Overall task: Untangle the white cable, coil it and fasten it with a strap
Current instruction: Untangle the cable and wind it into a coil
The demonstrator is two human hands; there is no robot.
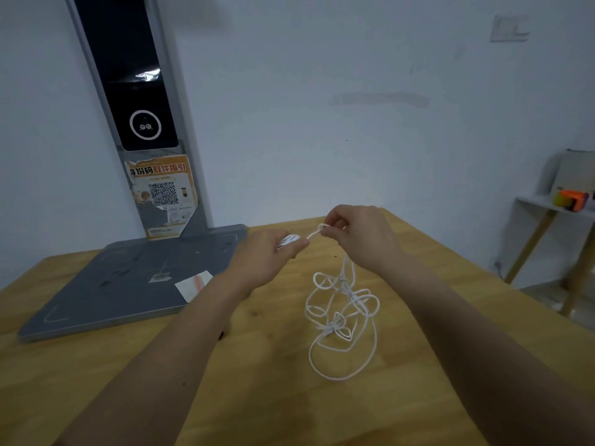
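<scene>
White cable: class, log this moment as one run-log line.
left hand: grips plug end | right hand: pinches loop | white cable: tangled on table | strap: unseen

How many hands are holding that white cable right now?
2. The left hand grips one end of the white cable above the wooden table; the right hand pinches a small loop beside it. The rest hangs tangled below them.
</scene>
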